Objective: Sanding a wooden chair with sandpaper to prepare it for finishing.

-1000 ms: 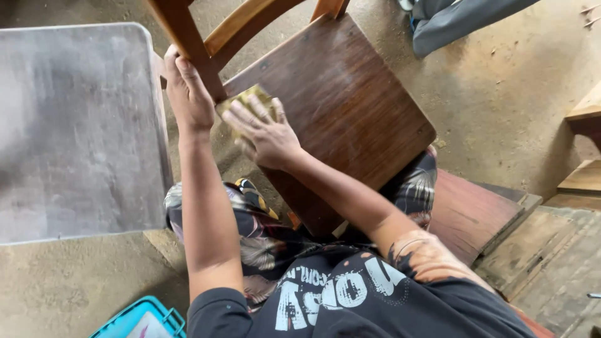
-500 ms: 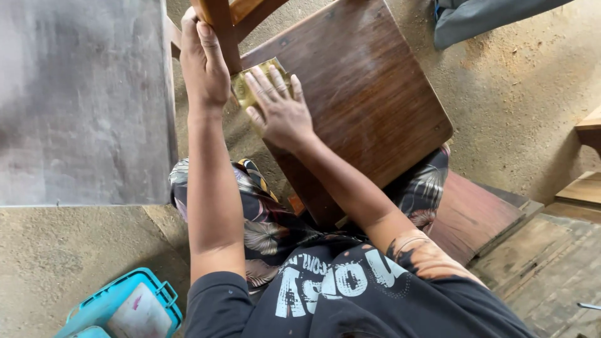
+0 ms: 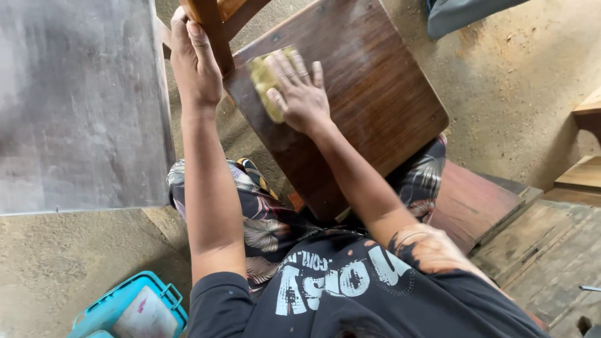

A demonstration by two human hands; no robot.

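Here, a seated person's right hand (image 3: 300, 94) lies flat, fingers spread, pressing a yellow sanding pad (image 3: 266, 78) onto a dark wooden chair seat (image 3: 369, 106) near its eleven o'clock corner. The left hand (image 3: 194, 59) grips the chair's upright post (image 3: 210, 25). Pale dust streaks the seat; most still looks dark.

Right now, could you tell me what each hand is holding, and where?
The left hand grips the chair's back post. The right hand presses a yellow pad flat on the seat.

Dark wooden chair seat (image 3: 369, 94), yellow pad (image 3: 266, 80) flat on it, dusty floor (image 3: 519, 94) beneath
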